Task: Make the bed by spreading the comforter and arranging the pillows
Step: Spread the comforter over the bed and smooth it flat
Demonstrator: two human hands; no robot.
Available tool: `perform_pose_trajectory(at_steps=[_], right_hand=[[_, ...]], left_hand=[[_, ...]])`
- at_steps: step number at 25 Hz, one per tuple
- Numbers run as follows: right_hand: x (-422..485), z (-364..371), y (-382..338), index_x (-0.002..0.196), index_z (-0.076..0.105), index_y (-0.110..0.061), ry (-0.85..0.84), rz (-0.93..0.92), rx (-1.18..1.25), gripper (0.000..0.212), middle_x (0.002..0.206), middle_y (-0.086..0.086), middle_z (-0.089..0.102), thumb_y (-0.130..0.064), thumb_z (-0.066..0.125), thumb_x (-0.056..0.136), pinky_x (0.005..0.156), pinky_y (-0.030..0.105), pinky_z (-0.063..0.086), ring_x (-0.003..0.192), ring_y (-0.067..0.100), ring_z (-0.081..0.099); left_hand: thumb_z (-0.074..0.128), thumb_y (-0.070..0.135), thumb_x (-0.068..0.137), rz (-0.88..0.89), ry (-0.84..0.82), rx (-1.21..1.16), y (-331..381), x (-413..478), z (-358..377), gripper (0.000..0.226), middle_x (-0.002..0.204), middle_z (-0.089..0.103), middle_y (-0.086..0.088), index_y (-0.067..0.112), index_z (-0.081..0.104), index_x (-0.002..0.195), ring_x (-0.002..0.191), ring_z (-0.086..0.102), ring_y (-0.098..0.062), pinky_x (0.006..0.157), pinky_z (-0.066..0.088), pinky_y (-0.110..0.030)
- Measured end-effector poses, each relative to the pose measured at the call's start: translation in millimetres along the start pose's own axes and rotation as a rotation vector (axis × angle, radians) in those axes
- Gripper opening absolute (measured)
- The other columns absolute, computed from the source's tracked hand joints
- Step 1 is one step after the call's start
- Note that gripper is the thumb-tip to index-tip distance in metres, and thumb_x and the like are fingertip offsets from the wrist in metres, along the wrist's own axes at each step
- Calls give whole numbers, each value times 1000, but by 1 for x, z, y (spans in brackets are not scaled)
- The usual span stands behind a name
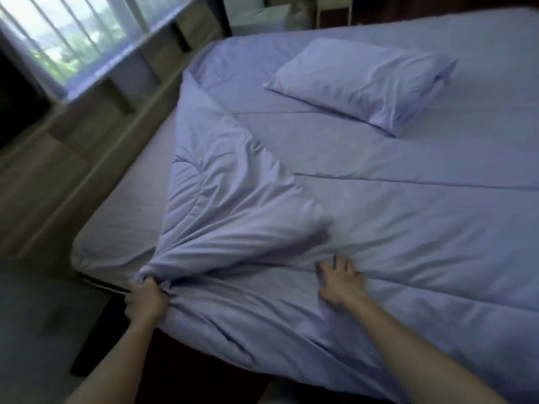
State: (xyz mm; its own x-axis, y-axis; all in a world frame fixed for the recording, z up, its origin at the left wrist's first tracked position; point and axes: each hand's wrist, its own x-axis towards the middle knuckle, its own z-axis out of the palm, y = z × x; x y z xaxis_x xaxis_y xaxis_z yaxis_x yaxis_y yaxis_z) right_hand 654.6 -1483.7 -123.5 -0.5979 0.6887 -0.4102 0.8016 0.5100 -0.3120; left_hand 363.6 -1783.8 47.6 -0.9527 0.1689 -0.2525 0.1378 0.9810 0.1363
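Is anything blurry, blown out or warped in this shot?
Head view: the bright barred window is blown out while the room is dim; motion blur smears the lilac quilted comforter beside the right hand; the left hand gripping its corner is sharper; wide-angle distortion bows the bed.

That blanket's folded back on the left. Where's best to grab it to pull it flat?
Probably the bunched corner of the comforter, coming from the near left corner of the bed, where the left hand grips it. The flap's creases fan out from that point, so pulling outward should unfold it.
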Motion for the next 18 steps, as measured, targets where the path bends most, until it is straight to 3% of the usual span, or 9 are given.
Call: perform_pose_trajectory(at_steps=[2, 3, 6, 7, 8, 10, 13, 15, 18], right_hand=[[11, 13, -16, 147, 49, -41, -6, -95, -29, 71, 165, 15, 31, -46, 66, 78, 110, 72, 36, 150, 43, 28], [13, 19, -25, 150, 46, -42, -44, -143, -29, 77, 165, 14, 31, -48, 67, 76, 109, 72, 37, 150, 42, 28], [17, 34, -51, 155, 40, -50, -99, -198, -27, 86, 165, 15, 31, -52, 69, 74, 110, 67, 38, 148, 43, 32], [16, 37, -57, 155, 40, -49, -99, -199, -21, 86, 164, 15, 32, -52, 69, 74, 110, 66, 38, 148, 42, 34], [12, 39, -60, 155, 41, -47, -100, -193, -4, 85, 165, 14, 32, -51, 68, 74, 110, 67, 38, 149, 41, 34], [11, 50, -54, 157, 39, -41, -41, -136, 6, 86, 168, 11, 28, -47, 67, 76, 111, 70, 37, 150, 41, 33], [1, 62, -50, 164, 26, -40, 27, 17, -1, 94, 177, 4, 8, -47, 70, 81, 114, 77, 25, 158, 38, 16], [-10, 77, -63, 166, 23, -40, 87, 112, 24, 97, 178, 4, 2, -52, 69, 81, 113, 82, 17, 161, 38, 7], [-9, 91, -99, 167, 19, -42, 116, 288, 97, 98, 178, 3, -3, -58, 65, 81, 114, 83, 8, 162, 39, -2]], left_hand=[[61, 35, 96, -203, -122, 22, -30, -7, 2, 61, 144, 33, -35, 0, 48, 144, 129, 40, -57, 108, 34, -63], [60, 32, 95, -149, -81, 61, -30, -10, 2, 56, 141, 38, -35, -2, 53, 139, 126, 42, -55, 105, 36, -63], [59, 23, 80, 387, 125, -76, 20, -20, 17, 27, 116, 63, -30, -1, 69, 88, 93, 60, -48, 79, 50, -53], [59, 28, 77, 557, 117, -120, 49, -16, 27, 25, 115, 66, -24, 6, 68, 86, 90, 63, -44, 75, 51, -48], [61, 35, 77, 718, 34, -135, 80, -10, 38, 29, 120, 66, -18, 13, 68, 95, 96, 65, -40, 78, 51, -46], [65, 50, 75, 992, -50, 123, 134, 11, 68, 59, 142, 57, -10, 23, 61, 127, 124, 59, -35, 98, 46, -49], [72, 64, 68, 1185, -124, 553, 181, 36, 116, 107, 167, 23, -10, 39, 22, 159, 148, 31, -39, 108, 36, -64], [72, 42, 76, 1261, -198, 567, 187, 59, 130, 101, 160, 34, -14, 47, 15, 159, 125, 54, -42, 88, 54, -57], [64, 7, 79, 1319, -45, 462, 173, 111, 101, 97, 113, 66, -19, 40, 20, 160, 91, 67, -42, 69, 59, -49]])
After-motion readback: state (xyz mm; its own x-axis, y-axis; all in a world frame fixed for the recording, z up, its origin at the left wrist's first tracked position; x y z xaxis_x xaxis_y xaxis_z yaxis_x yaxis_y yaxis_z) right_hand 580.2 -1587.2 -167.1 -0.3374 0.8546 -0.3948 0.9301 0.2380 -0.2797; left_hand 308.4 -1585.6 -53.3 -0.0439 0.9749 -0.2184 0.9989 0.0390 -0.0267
